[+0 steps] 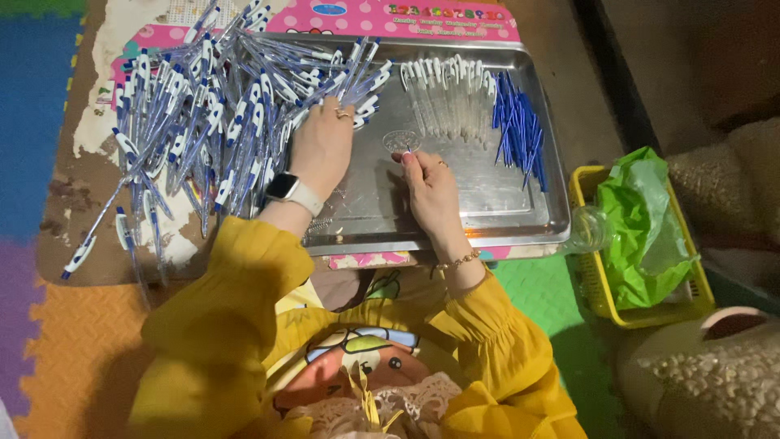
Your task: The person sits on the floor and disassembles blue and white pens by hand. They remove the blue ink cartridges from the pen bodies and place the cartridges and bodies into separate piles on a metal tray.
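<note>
L hand sits at the left part of the steel tray, palm down, fingers curled loosely onto the near edge of the big pen pile. Fingertips are buried among the barrels, so can't tell if it actually grips one; it's touching them. Smartwatch on that wrist.

R hand rests mid-tray, fingers drawn in, thumb and forefinger tips pinched near a small round stamp in the tray floor. Whether anything is pinched between them — too small to tell.

Key relation: the pile lies left of and beyond the L hand, spilling over the tray's left rim onto the board; pens there point every which way, many fanning toward the hand. L hand clearly nearer to the pile.

Toward the tray's far right: a row of clear barrels, then a bundle of blue refills, long axes running near-to-far, well apart from the R hand.
</note>
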